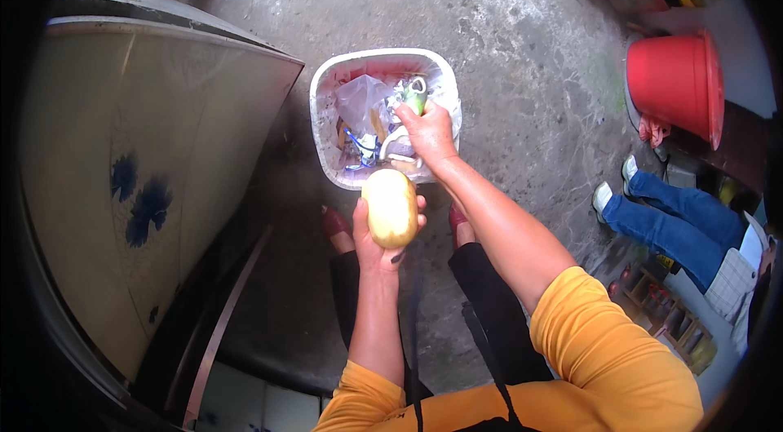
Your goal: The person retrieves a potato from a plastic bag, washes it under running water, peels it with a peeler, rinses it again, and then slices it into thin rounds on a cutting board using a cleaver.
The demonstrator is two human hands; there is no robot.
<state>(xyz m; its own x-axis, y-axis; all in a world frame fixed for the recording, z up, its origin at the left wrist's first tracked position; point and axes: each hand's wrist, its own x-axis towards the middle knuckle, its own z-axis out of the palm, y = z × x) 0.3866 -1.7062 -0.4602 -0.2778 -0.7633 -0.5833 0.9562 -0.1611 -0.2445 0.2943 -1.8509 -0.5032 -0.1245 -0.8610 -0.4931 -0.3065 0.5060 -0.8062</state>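
Observation:
My left hand (374,248) holds a pale yellow, oblong fruit or vegetable (389,208) upright, just short of the bin's near rim. Strong glare whitens most of its surface. Over the white plastic bin (320,144), my right hand (433,132) grips a small green-and-white object (417,96) with a ring-shaped end. It may be a peeler's handle, but my fingers cover part of it. Below lie a clear plastic bag (362,103), blue-and-white scraps (367,149) and other waste.
A cabinet (92,187) with blue flower prints stands at the left. Against the right wall are a red plastic bucket (670,89) and a wooden rack (667,309). Another person in blue jeans (667,212) is at the right. My dark red shoes (337,227) flank the bin's near side.

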